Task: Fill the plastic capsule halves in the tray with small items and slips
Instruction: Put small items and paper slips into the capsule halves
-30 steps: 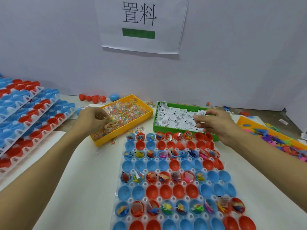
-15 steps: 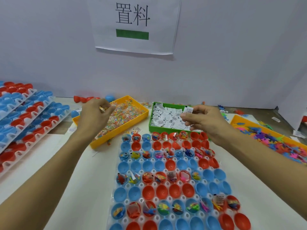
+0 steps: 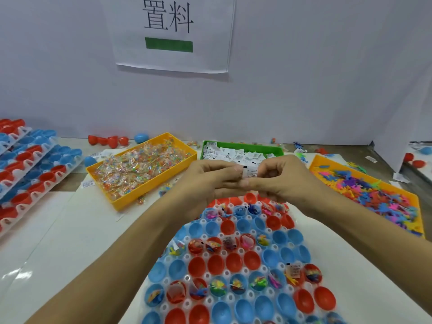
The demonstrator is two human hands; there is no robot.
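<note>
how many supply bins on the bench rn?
3. Yellow bin of clear packets back left, green bin of paper slips back centre behind the hands, orange bin of coloured toy pieces on the right. More may sit outside the frame.

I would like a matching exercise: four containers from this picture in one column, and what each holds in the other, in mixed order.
Things:
1. green bin
2. yellow bin on the left
3. orange bin on the right
4. clear tray

Contents:
A. small clear packets
B. red and blue capsule halves
C. white paper slips
D. loose colourful toy pieces

Pairs: 1-C, 2-A, 3-D, 4-B
</note>
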